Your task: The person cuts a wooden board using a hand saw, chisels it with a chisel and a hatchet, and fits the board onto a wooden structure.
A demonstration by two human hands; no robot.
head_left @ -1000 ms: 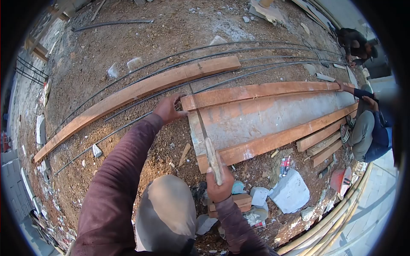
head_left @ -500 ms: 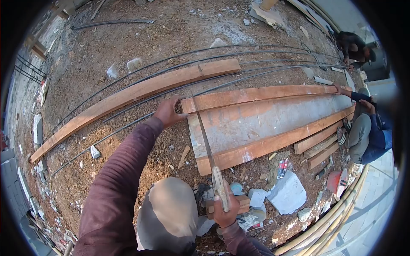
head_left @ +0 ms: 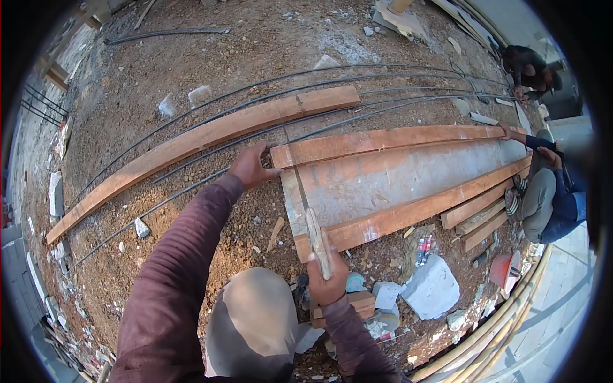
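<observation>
My right hand [head_left: 327,279] is wrapped round the pale wooden handle of a handsaw [head_left: 317,239]. Its narrow blade slants away from me across a reddish wooden beam [head_left: 383,140], close to the beam's left end. With thumb and fingers apart on either side, my left hand [head_left: 251,168] grips that same end, just left of the blade. The beam lies along the far edge of a wide grey-stained board [head_left: 377,185]. A second beam [head_left: 408,214] runs along the board's near edge.
A co-worker [head_left: 552,185] crouches at the right, one hand on the beam's far end. Another person [head_left: 533,73] squats farther back. Beyond the board lie a long loose beam [head_left: 191,143] and several steel rods. White stone [head_left: 431,288] and bamboo poles [head_left: 491,329] lie nearer.
My right hand has pushed the saw forward, away from me, so its handle is closer to the board and the blade reaches farther past the beam. My left hand stays in place.
</observation>
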